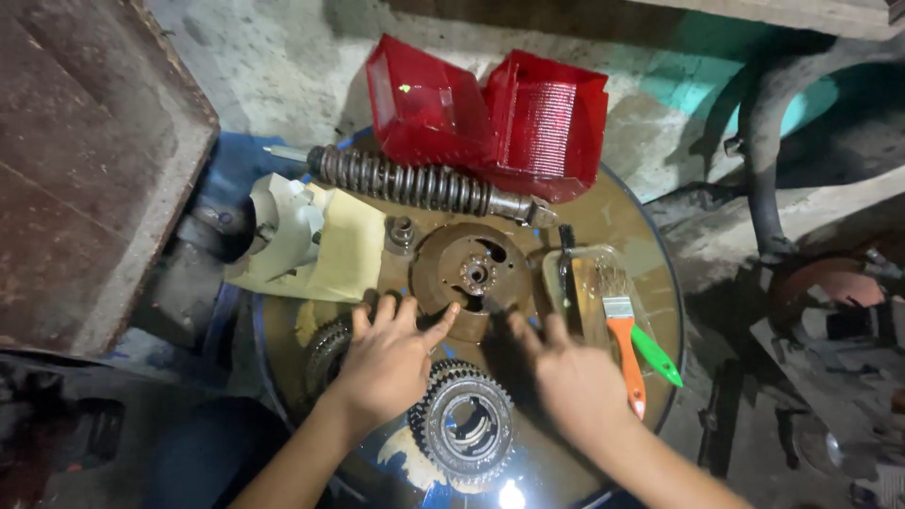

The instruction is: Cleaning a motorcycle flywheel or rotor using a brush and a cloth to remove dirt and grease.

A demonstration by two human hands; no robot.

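My left hand (388,358) lies flat, fingers spread, over a toothed gear part (325,351) on a round drum top (650,259); its fingertips reach the edge of a rusty round flywheel (471,266). My right hand (570,372), blurred, hovers with fingers apart just right of the flywheel and holds nothing. A large toothed clutch gear (464,424) sits between my wrists.
A coil spring shock absorber (415,184) lies across the back, with two red plastic lamp covers (485,113) behind it. A clear tray (589,283) holds an orange-handled paintbrush (624,349) and a green tool (657,355). Cream paper (344,250) lies left. A rusty metal slab (85,151) stands far left.
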